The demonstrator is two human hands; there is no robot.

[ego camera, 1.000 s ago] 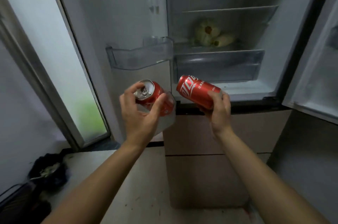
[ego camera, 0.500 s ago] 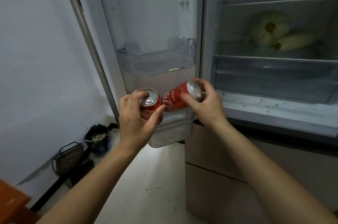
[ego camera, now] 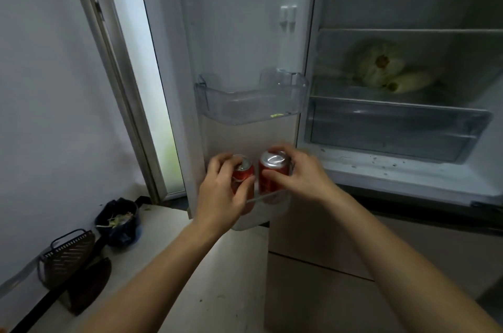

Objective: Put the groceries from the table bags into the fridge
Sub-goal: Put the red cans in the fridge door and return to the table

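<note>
Here, two red cola cans held upright, just beside each other, in lower fridge-door bin (ego camera: 268,210): left can (ego camera: 243,173) gripped by left hand (ego camera: 221,193), right can (ego camera: 273,173) by right hand (ego camera: 300,179); cabbage (ego camera: 381,67) seen on far shelf

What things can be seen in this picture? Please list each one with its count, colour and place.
left can: one, red with a silver top, upright, lower part inside the lower door bin
right can: one, red with a silver top, upright beside the left can, in the same bin
lower door bin: one, clear, bottom of the open fridge door
upper door bin: one, clear, middle of the door
vegetables: at least two, pale green, on a fridge shelf
drawer: one, clear, under that shelf
bag: one, dark, on the floor at the left
slotted basket: one, dark, on the floor beside the bag
left hand: grips the left can
right hand: grips the right can
</note>
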